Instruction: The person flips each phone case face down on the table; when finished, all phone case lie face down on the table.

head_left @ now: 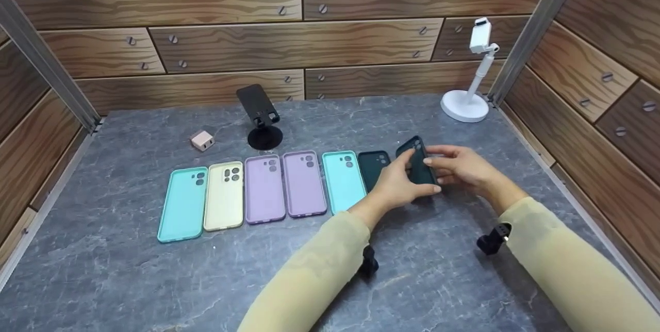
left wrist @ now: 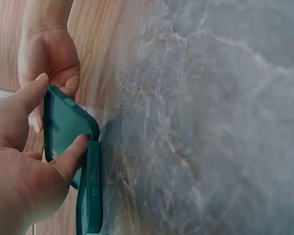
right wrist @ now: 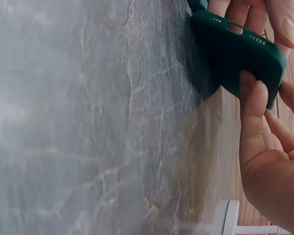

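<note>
A dark green phone case [head_left: 423, 171] is tilted up on its left edge at the right end of a row of cases. My left hand [head_left: 393, 183] grips it by its near and far ends, inner side up. On the raised right side, my right hand [head_left: 461, 168] pinches the edge; its fingers [right wrist: 255, 117] touch the outer back in the right wrist view. Another dark green case [head_left: 370, 164] lies flat just left of it, partly behind my left hand. Their edges meet or nearly meet in the left wrist view, where the held case [left wrist: 66, 125] leans.
Leftward the row continues with a turquoise case [head_left: 344, 180], two purple cases [head_left: 305, 185], a cream case [head_left: 224, 200] and another turquoise case [head_left: 181, 208]. Behind stand a pink charger plug [head_left: 202, 140], a black phone stand [head_left: 264, 137] and a white phone stand [head_left: 464, 106].
</note>
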Tool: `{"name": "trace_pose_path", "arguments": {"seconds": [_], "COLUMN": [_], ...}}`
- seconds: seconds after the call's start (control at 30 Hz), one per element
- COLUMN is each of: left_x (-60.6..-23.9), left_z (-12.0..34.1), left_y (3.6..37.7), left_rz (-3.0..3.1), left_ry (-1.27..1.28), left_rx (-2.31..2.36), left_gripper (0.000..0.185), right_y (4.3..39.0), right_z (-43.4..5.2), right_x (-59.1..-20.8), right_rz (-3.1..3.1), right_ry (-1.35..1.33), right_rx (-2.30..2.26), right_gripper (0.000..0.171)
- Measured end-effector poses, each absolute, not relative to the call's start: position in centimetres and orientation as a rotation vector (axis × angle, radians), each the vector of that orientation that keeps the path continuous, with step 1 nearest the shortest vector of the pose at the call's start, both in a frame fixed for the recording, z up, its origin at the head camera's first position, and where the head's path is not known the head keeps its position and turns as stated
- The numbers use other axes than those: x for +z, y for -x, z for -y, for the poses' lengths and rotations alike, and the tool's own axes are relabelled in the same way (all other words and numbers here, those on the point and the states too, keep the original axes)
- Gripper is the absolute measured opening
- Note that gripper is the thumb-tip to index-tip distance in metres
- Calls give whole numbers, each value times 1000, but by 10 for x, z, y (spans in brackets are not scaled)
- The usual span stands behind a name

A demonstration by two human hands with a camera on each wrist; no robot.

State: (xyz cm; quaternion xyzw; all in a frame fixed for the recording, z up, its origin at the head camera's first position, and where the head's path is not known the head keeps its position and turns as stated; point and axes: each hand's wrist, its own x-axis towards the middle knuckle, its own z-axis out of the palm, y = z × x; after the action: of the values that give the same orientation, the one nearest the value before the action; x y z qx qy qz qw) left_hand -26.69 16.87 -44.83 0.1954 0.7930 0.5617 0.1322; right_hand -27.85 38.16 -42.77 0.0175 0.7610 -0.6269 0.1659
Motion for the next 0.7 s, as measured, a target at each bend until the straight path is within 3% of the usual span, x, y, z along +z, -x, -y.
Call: {"name": "trace_pose_path", "arguments": {"seconds": [0.7], "left_x": [-459], "left_z": [-160], "left_y": [266], "left_rz": [-2066], "left_ry": [-472], "left_rx": [1863], "left_gripper": [98], "right_y": [279], "right_z": [-379], "right_x": [-431], "right_rz": [-2068], "right_ry": [-6], "right_rx": [-1846], "right_gripper": [67]}}
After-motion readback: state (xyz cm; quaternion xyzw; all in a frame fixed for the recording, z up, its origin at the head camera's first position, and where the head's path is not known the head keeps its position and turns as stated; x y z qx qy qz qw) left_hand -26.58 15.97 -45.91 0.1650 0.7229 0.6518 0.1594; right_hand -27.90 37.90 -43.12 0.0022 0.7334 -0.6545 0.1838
